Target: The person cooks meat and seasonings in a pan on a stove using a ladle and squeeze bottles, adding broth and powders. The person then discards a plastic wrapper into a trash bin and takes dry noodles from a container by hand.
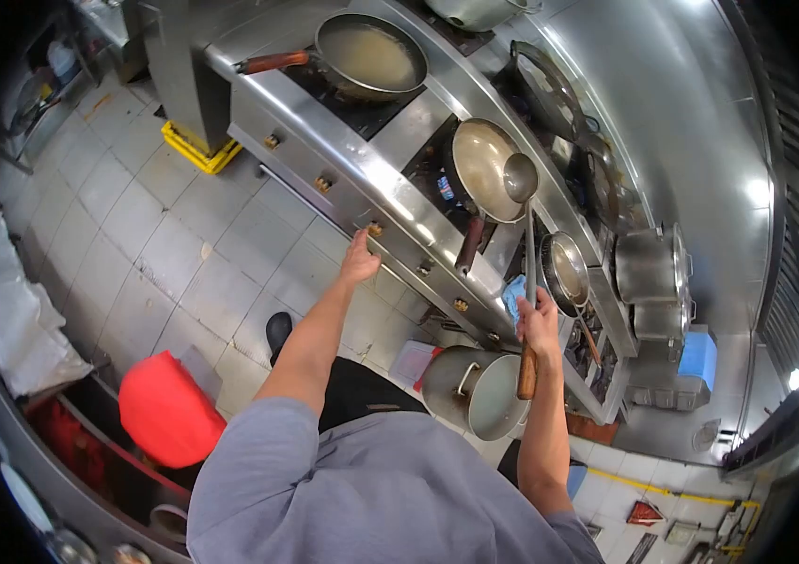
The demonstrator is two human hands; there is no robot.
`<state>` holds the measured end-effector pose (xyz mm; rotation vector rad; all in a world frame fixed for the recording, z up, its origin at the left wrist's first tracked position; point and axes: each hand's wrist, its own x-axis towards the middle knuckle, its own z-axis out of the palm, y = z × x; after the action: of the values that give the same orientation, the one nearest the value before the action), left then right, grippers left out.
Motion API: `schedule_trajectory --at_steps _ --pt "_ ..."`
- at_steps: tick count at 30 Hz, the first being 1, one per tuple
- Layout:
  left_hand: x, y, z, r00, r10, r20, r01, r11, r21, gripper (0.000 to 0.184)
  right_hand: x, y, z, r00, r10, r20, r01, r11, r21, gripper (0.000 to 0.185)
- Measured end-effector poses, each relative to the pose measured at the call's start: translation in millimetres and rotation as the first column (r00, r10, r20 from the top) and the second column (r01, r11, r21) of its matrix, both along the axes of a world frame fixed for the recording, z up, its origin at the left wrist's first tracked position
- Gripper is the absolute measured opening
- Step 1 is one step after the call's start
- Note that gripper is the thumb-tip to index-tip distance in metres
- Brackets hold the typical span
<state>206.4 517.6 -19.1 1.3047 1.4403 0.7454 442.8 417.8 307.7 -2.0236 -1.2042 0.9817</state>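
My left hand [359, 260] reaches to the stove's front panel, its fingers closed on a brass-coloured stove knob [374, 228]. In my right hand [540, 324] is a long-handled ladle [520, 178], gripped along its shaft above the wooden end. The ladle's bowl rests at the inner right side of a wok [482, 160], which sits on the middle burner with its wooden handle toward me. Beside my right fingers is a blue cloth [513, 296]; whether I hold it too, I cannot tell.
A pan with cloudy liquid [371, 56] stands on the left burner. A smaller pan [567, 268] holds a strainer at right. Below the stove edge is a large pot [471, 390]. Steel stockpots [649, 268] stand farther right. A red-covered object [166, 409] is behind me.
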Motion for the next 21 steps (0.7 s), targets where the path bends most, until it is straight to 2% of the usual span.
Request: schedule_trajectory --at_steps 2,4,5,7,8,10,11,12,13,14,15,16,17,18,19,20,21 --pt "-1 -29 -30 0.961 0.276 0.002 -0.275 0.96 -0.053 0.063 6 0 -3 1.0 0.022 -0.019 -0.022 1.0 0.019 0.017" --pt "-12 -82 -35 0.959 0.273 -0.073 -0.279 0.956 -0.096 0.05 16 -4 -4 0.998 0.035 -0.05 -0.032 0.998 0.049 0.017" --pt "-19 -110 -39 0.974 0.199 -0.106 -0.213 0.966 -0.145 0.046 25 -5 -9 0.996 0.055 -0.07 -0.05 0.996 0.071 0.021" --pt "-31 -176 -57 0.981 0.062 -0.185 -0.102 0.971 -0.215 0.039 35 -10 -15 0.995 0.084 -0.056 -0.076 0.987 0.14 0.015" --pt "-34 -211 -66 0.973 0.001 -0.231 -0.058 0.97 -0.237 0.037 34 -14 -14 0.994 0.094 -0.054 -0.083 0.981 0.175 0.018" --pt "-40 -277 -72 0.933 -0.178 -0.313 0.041 0.915 -0.401 0.036 44 -18 -21 0.991 0.122 -0.06 -0.104 0.964 0.246 0.029" --pt "-40 -306 -62 0.933 -0.149 -0.327 0.004 0.915 -0.404 0.036 40 -23 -19 0.99 0.118 -0.076 -0.093 0.957 0.274 0.033" --pt "-42 -336 -46 0.959 -0.067 -0.277 -0.05 0.918 -0.394 0.035 57 -19 -26 0.964 0.239 -0.114 -0.205 0.947 0.248 0.044" --pt "-43 -367 -34 0.973 0.038 -0.226 -0.126 0.912 -0.389 0.034 70 -17 -30 0.977 0.213 -0.031 -0.204 0.961 0.185 0.05" --pt "-38 -393 -34 0.968 0.108 -0.228 -0.185 0.917 -0.353 0.033 74 -20 -28 0.978 0.194 -0.083 -0.177 0.968 0.179 0.054" --pt "-33 -422 -35 0.947 0.212 -0.242 -0.285 0.902 -0.324 0.032 69 -21 -25 0.983 0.158 -0.092 -0.148 0.983 0.111 0.053" --pt "-28 -451 -18 0.934 0.271 -0.233 -0.334 0.892 -0.303 0.031 88 -3 -40 0.949 0.29 -0.127 -0.282 0.956 0.075 0.051" --pt "-20 -479 9 0.916 0.334 -0.222 -0.39 0.875 -0.289 0.031 104 20 -77 0.936 0.313 -0.161 -0.283 0.941 0.183 0.049" --pt "-9 -510 31 0.872 0.434 -0.226 -0.485 0.828 -0.281 0.031 117 33 -92 0.914 0.392 -0.11 -0.371 0.913 0.172 0.049" --pt "2 -541 52 0.827 0.514 -0.228 -0.561 0.783 -0.269 0.032 98 18 -90 0.933 0.356 0.048 -0.355 0.894 0.273 0.05" --pt "14 -573 71 0.786 0.583 -0.208 -0.619 0.737 -0.272 0.033 92 13 -83 0.925 0.372 0.081 -0.38 0.911 0.156 0.053" --pt "22 -599 91 0.75 0.635 -0.186 -0.661 0.704 -0.261 0.034 105 37 -97 0.895 0.442 -0.059 -0.427 0.888 0.172 0.048"
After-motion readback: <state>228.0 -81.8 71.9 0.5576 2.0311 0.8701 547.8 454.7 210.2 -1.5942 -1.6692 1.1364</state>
